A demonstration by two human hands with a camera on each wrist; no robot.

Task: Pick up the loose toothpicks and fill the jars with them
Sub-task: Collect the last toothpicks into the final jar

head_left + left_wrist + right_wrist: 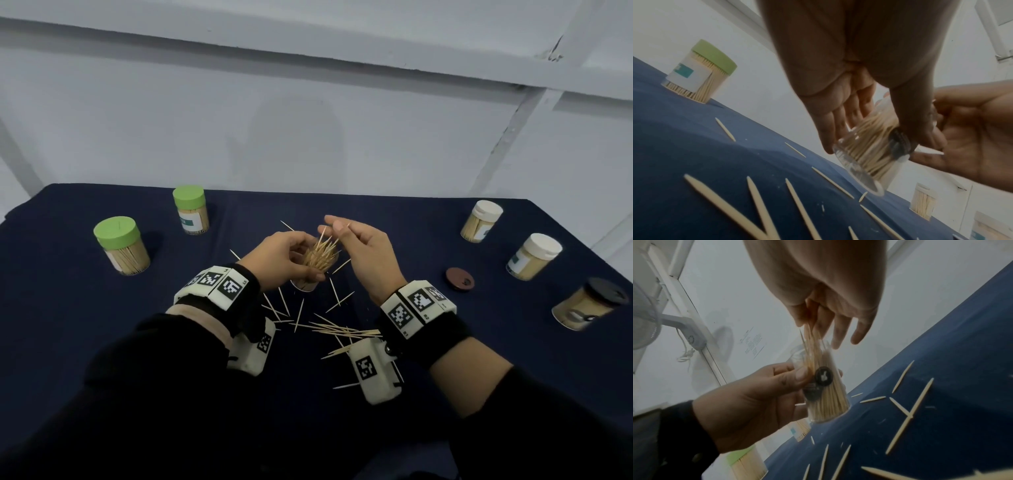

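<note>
Toothpicks [342, 330] lie scattered on the dark blue tablecloth [102, 325], most of them in a loose heap near the person's wrists, on the near side of the open clear jar [313, 270]. The left hand [281, 257] grips that jar by its wall, thumb on the side with the round dark sticker [823, 375], and tips it so that only its base edge touches the cloth and its mouth leans toward the right hand [363, 250]. The right hand hovers just above the mouth, thumb and first fingers pinching a few toothpicks [809, 335] whose long axes run nearly in line with the jar's own axis, points down into the bristling bundle already inside; the other fingers are stretched out. The step in hand looks like feeding this pinch in, and it turns on keeping the sticks parallel to the packed ones, since the jar seems close to full. A brown lid [460, 279] lies on the cloth to the right, apart from the jar. Five capped jars stand around: two green-lidded [120, 246] at left, two white-lidded [532, 255] and a dark-lidded one [589, 303] at right.
</note>
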